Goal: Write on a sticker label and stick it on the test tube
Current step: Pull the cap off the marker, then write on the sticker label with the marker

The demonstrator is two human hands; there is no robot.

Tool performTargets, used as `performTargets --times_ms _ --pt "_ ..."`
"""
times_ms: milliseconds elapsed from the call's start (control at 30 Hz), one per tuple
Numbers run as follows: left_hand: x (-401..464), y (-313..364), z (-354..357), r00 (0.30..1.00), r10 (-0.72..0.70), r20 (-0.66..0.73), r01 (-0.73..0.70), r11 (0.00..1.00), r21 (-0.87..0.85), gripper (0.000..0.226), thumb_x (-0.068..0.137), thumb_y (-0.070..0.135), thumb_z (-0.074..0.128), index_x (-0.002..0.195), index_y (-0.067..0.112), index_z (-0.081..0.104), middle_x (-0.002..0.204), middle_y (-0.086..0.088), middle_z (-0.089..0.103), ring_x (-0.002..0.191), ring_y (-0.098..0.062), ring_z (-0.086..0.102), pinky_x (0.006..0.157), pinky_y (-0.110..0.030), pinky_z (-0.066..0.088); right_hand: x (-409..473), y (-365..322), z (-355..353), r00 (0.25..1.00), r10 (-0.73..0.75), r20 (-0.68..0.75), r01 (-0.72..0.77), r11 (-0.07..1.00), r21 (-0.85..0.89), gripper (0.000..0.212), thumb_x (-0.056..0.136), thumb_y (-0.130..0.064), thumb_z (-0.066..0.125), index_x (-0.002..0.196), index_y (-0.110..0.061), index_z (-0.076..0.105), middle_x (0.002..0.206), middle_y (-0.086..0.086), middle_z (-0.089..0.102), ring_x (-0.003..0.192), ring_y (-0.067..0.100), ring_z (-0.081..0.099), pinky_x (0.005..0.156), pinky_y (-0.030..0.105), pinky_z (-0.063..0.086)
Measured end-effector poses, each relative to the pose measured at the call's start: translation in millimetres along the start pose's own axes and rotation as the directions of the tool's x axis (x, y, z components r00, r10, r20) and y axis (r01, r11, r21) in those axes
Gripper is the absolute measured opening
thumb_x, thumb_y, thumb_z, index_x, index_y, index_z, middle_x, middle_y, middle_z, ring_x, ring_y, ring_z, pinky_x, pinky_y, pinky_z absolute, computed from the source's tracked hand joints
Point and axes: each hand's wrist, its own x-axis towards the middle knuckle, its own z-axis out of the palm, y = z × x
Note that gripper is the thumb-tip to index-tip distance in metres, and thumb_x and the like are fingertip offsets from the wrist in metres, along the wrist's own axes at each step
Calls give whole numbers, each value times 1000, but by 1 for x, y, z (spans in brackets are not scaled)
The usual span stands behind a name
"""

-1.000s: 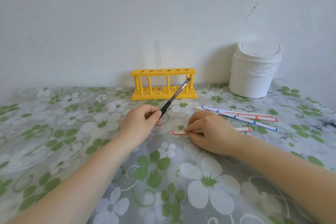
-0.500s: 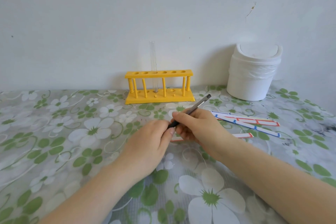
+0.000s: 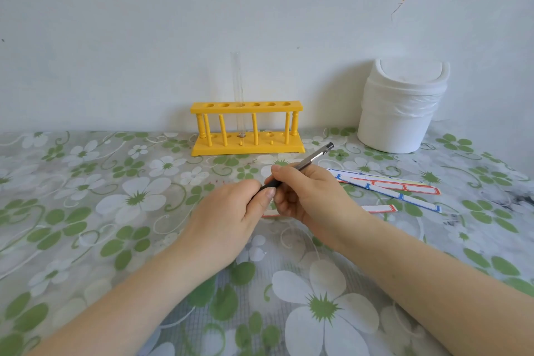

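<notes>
Sticker label (image 3: pixel 378 208), thin, floppy, best lifted by an edge, lies at three o'clock of both hands; left grip (image 3: pixel 231 211) and right grip (image 3: pixel 306 196) pinch the pen (image 3: pixel 300 166). Fragile test tube (image 3: pixel 238 89) stands racked at twelve.

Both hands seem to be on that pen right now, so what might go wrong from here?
1. The pen is gripped by both the left hand and the right hand; a fumbled handover might drop it.
2. The red-bordered sticker label lies loose under the hands and might slide or get marked.
3. The test tube rises high above its yellow rack; a careless reach might tip it.
</notes>
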Motion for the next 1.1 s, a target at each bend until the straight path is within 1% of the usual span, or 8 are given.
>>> performTargets --times_ms 267,400,467,533,600,733,900,1100 --pt "1 -3 -2 993 -112 37 117 980 -161 56 75 64 37 55 12 42 47 5 33 46 -11 36 48 -24 29 1 -7 -4 996 -61 -59 59 998 -37 24 88 -14 53 68 -6 63 53 5 55 50 14 45 54 24 40" --pt "-4 -18 -2 995 -69 75 71 997 -19 39 87 47 41 78 15 62 68 1 57 66 -9 49 59 -25 37 4 -15 -19 984 4 -179 6 998 56 20 87 -17 52 76 -8 66 55 7 64 49 16 53 53 23 44" --pt "-6 -22 -3 993 -17 118 15 1000 12 27 90 39 45 86 23 66 80 6 58 79 -5 51 66 -24 39 4 -13 -26 977 35 -212 -24 998 51 16 86 -19 57 83 -7 67 61 7 67 50 14 58 52 22 48" --pt "-6 -24 -3 989 48 141 -51 999 16 26 89 41 48 95 27 69 92 12 61 89 -2 51 74 -18 41 5 -9 -29 974 22 -227 -25 1000 -10 12 81 -19 65 83 -7 66 62 5 66 50 11 58 50 19 49" --pt "-6 -26 -3 978 107 180 -117 992 48 40 85 51 41 105 29 69 107 17 64 102 1 50 84 -13 39 6 -5 -28 970 -25 -241 -4 993 -119 12 76 -18 72 72 -11 63 56 2 62 48 11 54 48 20 47" --pt "-8 -25 -4 940 111 323 -154 982 110 53 82 56 30 119 33 61 124 20 58 117 4 45 96 -22 42 8 0 -23 958 -114 -262 45 965 -258 16 77 -18 70 67 -12 58 49 0 59 43 11 49 44 19 41" --pt "-13 -13 0 950 116 289 -179 963 201 62 78 55 21 114 28 64 119 16 60 110 -10 52 85 -34 49 8 6 -16 948 -200 -249 95 921 -378 17 78 -15 64 67 -10 52 43 0 58 37 10 49 41 20 42" --pt "-16 -14 3 955 89 283 -152 966 209 61 81 56 20 120 31 60 120 17 55 110 -9 50 85 -31 48 12 18 -17 931 -289 -225 116 815 -567 27 75 -15 63 55 -13 44 39 -1 56 39 10 44 50 26 39"
